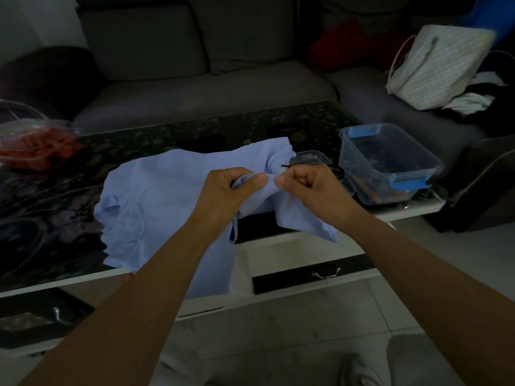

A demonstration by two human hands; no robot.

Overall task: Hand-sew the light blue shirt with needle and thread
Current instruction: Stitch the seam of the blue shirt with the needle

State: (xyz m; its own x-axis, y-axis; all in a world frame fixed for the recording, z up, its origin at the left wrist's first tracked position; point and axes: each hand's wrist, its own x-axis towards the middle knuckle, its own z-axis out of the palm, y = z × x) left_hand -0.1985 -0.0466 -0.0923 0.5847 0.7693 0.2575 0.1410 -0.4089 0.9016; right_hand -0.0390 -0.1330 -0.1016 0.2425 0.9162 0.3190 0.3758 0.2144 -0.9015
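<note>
Both hands pinch shirt [167, 190] fold: L hand [225, 190], R hand [309, 185]; rest on table [83, 277] edge.

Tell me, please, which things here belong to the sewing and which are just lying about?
Belonging to the job: blue shirt, gripped by left hand and right hand; dark strand by the right hand, thread or needle, too small to tell.
Lying about: clear box with blue clips, bag of red things, striped bag on the sofa.
</note>
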